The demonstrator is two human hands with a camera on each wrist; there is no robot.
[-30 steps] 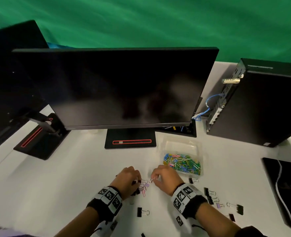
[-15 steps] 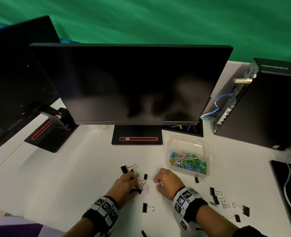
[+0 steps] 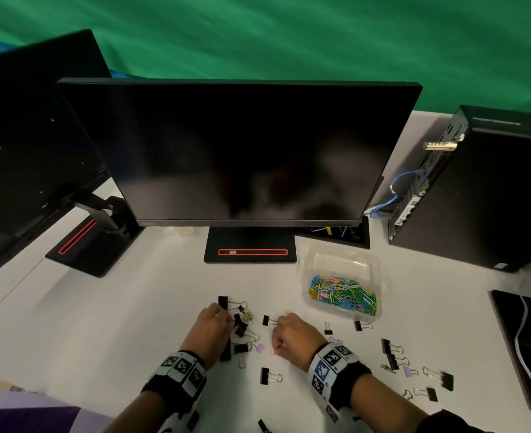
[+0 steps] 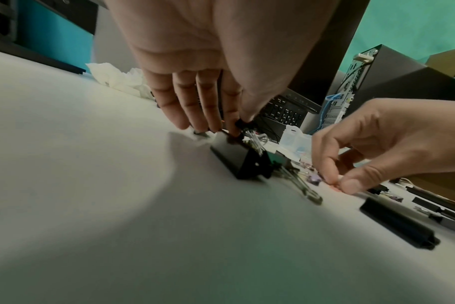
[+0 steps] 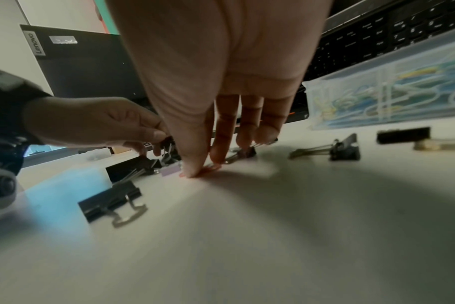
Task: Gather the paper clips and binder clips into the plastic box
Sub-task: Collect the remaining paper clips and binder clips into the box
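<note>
Scattered binder clips beside clip-filled plastic box

Both bare forearms wear black wristbands ringed with white blocks printed with black square-code markers; a purple garment shows at seven o'clock.

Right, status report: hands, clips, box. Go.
Left hand grips black binder clips. Right hand pinches pink paper clip on table. Plastic box holds paper clips only. Path clear.

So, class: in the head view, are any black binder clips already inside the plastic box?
No, the plastic box shows only coloured paper clips; black binder clips lie on the table.
</note>
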